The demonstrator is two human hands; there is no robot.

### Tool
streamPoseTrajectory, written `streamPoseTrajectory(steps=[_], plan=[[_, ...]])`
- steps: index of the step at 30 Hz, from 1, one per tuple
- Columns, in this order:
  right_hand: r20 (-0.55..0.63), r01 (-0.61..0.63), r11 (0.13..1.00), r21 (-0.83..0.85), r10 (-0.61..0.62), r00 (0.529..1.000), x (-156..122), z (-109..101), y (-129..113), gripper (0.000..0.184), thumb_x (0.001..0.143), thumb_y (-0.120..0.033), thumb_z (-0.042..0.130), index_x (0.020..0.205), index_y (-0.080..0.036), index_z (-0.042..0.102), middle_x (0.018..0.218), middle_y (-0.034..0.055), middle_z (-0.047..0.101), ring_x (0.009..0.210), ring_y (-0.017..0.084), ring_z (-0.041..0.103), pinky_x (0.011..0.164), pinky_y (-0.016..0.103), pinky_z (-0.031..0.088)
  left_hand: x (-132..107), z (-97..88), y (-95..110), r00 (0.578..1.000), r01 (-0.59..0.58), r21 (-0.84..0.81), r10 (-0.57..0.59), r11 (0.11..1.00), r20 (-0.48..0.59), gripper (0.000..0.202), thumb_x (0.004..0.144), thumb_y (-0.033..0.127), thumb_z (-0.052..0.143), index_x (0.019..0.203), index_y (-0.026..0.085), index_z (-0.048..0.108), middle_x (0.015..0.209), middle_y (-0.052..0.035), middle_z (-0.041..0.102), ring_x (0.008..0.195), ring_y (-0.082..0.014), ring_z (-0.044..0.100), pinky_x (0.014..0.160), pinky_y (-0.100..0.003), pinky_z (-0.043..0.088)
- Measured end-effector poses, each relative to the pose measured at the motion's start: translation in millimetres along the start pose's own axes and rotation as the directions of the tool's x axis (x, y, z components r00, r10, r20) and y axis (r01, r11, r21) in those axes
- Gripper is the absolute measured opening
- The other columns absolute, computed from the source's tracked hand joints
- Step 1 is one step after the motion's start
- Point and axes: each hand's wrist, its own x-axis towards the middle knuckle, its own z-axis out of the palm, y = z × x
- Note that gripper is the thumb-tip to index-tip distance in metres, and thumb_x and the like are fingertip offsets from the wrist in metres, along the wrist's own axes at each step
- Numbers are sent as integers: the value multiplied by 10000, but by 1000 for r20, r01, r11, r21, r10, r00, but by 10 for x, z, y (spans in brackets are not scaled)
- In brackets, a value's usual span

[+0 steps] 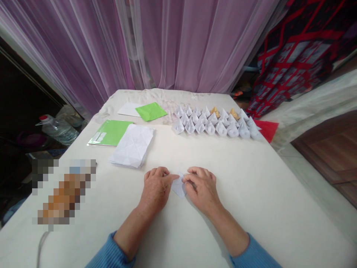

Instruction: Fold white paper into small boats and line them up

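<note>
A small piece of folded white paper (179, 189) lies on the white tablecloth, between my two hands and turned with one corner towards me. My left hand (156, 188) holds its left side, thumb stretched over the upper part and the other fingers curled. On the right side, my right hand (202, 189) grips the paper with bent thumb and fingers near its top. Parts of the paper's edges are hidden under my fingertips. Beyond my left hand rests a stack of creased white paper sheets (133, 146).
Several folded white paper boats (211, 128) stand in rows at the back right, two of them orange (234, 114). A red sheet (267, 129) lies beside them. Green paper in a clear sleeve (113, 132) and a green packet (151, 111) are at the back left. A blurred-out object with a cable (41, 245) lies left.
</note>
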Motion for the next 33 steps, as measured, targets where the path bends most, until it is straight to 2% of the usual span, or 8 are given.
streamPoseTrajectory(steps=[3,7,12,18,33], plan=[[-11,-16,1000,-9,16,1000,20,-6,-53,73,810,-240,644,756,-260,689,1015,13,637,983,202,531,885,377,284,3,5,-1,1000,-7,15,7,1000,5,386,896,159,554,1142,432,673,1049,-25,613,986,-200,556,871,-388,364],[-33,-54,997,-51,52,998,53,17,-112,142,789,-302,697,673,-238,645,938,6,629,925,196,514,855,367,277,13,0,15,1000,-5,54,3,999,25,401,907,173,536,1183,440,650,1086,-38,610,992,-211,553,876,-401,379],[-28,-98,993,-66,97,995,63,41,-145,174,754,-288,733,655,-227,604,895,-3,618,909,197,502,850,367,274,3,25,18,1000,-15,90,14,996,17,414,915,177,518,1227,428,625,1218,-64,574,1080,-241,541,907,-431,401],[-13,-118,993,-26,117,993,57,33,-125,127,756,-267,732,690,-241,627,965,-1,629,956,204,509,886,379,276,5,59,-2,1000,-27,108,27,994,3,420,904,179,538,1230,429,624,1445,-89,432,1282,-309,436,963,-492,406],[5,-115,993,-39,115,993,55,-36,41,104,779,-225,692,696,-242,632,1097,21,628,1053,234,523,896,418,326,10,27,2,999,-16,86,14,996,31,432,892,153,539,1224,414,632,1488,-83,411,1347,-315,384,984,-512,403]])
